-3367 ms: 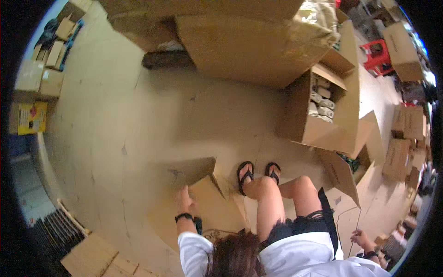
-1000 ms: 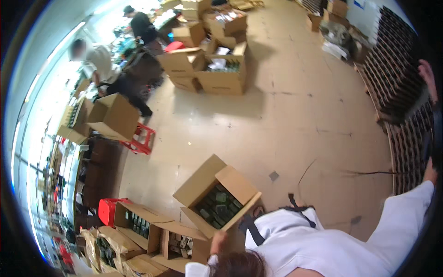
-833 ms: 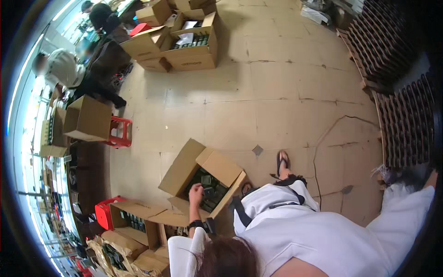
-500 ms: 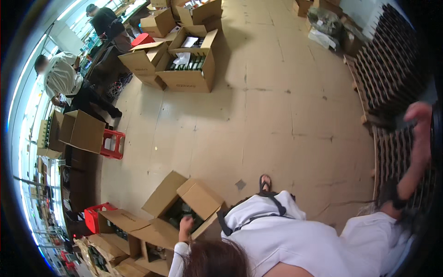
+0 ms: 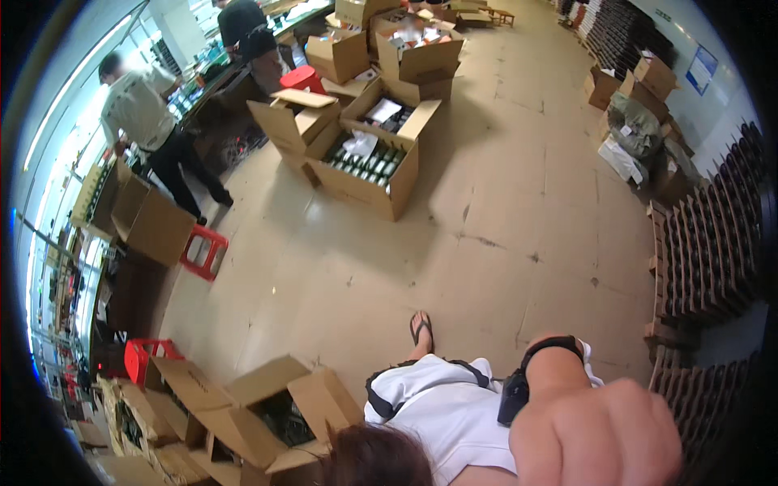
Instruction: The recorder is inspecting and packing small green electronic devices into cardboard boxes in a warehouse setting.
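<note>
My right hand (image 5: 604,433) looms large at the lower right, close to the camera. Its back and bent knuckles show, and the fingers curl out of sight, so whatever they may hold is hidden. A black wristband (image 5: 555,347) with a dark device (image 5: 512,398) circles that arm. My left hand is out of view; dark hair covers the lower middle. Left of my body stands an open cardboard box (image 5: 328,405) with dark green items (image 5: 284,419) inside, their kind too small to make out.
More open cartons (image 5: 361,190) filled with green-and-white pieces stand ahead. Red stools (image 5: 204,253) are beside the left workbench, where two people (image 5: 142,109) stand. Along the right side are stacked dark racks (image 5: 705,243) and wrapped bags (image 5: 636,125). My sandalled foot (image 5: 421,328) is on the floor.
My right hand has swung from the far right in toward the camera. My left hand, which was at the near box, has gone out of view. The whole view has shifted.
</note>
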The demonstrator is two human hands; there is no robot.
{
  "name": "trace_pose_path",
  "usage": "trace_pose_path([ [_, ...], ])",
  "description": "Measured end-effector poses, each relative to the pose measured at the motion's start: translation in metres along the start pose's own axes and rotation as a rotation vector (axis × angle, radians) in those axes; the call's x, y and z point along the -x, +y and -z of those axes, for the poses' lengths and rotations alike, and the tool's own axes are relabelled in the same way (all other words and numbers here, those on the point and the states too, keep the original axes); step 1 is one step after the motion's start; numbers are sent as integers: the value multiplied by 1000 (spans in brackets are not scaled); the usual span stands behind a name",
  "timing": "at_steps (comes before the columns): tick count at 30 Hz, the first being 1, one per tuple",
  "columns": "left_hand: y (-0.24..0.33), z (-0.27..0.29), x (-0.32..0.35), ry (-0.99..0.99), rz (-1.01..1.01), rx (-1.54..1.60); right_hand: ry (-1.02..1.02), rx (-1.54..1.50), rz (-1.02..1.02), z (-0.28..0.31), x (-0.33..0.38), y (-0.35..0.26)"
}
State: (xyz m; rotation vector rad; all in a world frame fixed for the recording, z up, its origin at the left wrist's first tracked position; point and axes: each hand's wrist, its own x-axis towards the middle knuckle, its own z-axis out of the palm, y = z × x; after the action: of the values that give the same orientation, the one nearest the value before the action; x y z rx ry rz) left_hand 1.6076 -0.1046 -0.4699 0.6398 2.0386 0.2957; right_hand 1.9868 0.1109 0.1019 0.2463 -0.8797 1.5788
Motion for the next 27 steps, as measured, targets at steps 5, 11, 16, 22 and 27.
trace_pose_path([
  [5, 110, -3, -82, 34, -36, -42, 523, 25, 144, 27, -107, 35],
  [11, 317, 33, -153, 325, -406, -57, 135, -125, 87, 127, -172, 65],
  [16, 541, 50, -176, 220, -512, 179, 275, -43, -27, 189, -249, 87],
  [22, 426, -7, -235, 269, -226, -8, -237, 128, -134, 372, -352, 146],
  [27, 382, -32, -200, 68, 510, 458, 304, 612, -556, 574, -399, 196],
])
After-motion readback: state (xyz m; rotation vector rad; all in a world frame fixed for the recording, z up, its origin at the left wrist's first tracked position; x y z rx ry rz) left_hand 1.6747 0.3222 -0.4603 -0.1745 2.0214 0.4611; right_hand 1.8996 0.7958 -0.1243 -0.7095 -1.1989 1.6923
